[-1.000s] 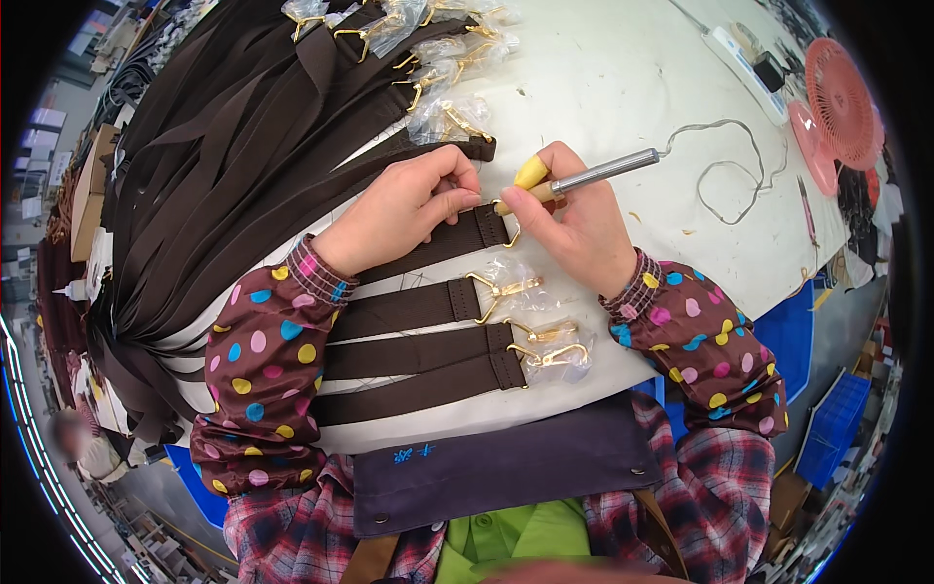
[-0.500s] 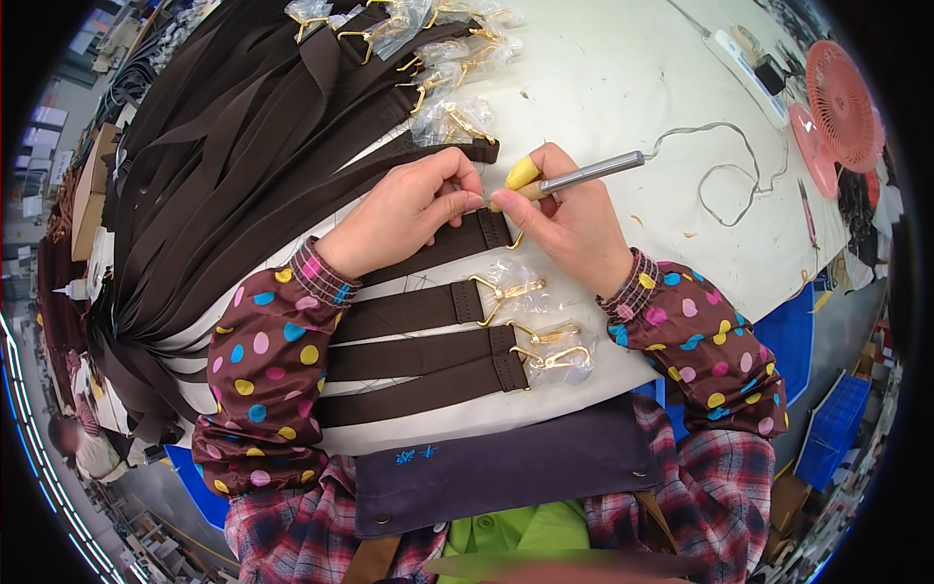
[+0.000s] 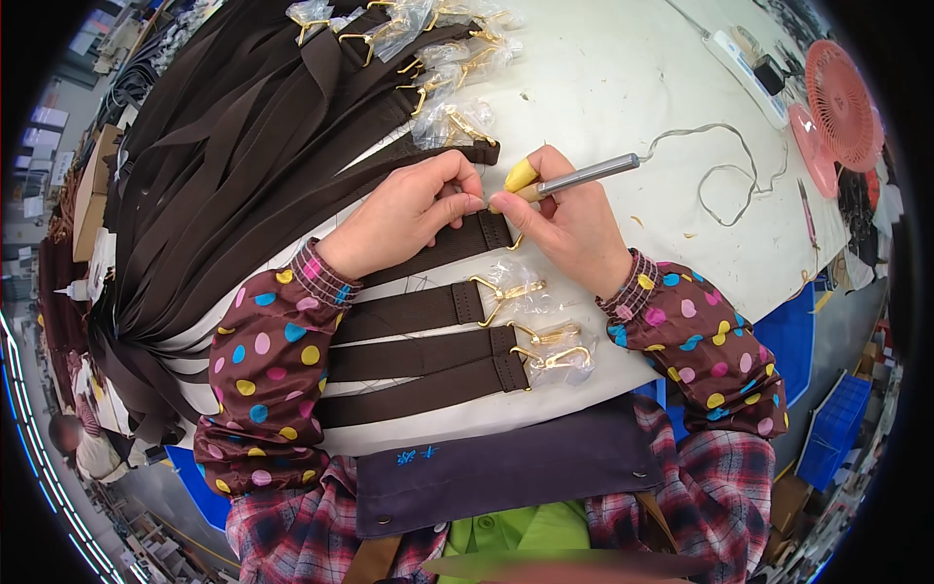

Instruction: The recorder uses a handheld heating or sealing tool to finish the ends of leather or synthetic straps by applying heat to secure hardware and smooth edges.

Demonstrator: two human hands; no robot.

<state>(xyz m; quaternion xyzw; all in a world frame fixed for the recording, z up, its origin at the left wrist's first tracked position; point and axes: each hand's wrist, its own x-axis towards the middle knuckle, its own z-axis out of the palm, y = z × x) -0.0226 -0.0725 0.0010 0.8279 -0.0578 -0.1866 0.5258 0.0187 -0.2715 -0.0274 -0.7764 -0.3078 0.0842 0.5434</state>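
Head view: left hand (image 3: 413,209), thumb and forefinger pressed together over end of dark brown strap (image 3: 462,239); whether they pinch anything, cannot tell. Right hand (image 3: 574,232) grips corded tool (image 3: 592,173), 1 finger in yellow cover (image 3: 520,175); tool's tip hidden near left fingertips. Strap lies on white surface (image 3: 603,97), partly beneath left hand. Likely risks: if tip is hot or sharp, slip could hurt left fingers or mark strap; snagged cord (image 3: 725,125) could jerk tool.

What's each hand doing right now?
Left hand: fingertips pinched closed; can't tell if holding anything.
Right hand: closed around the corded pen-shaped tool.
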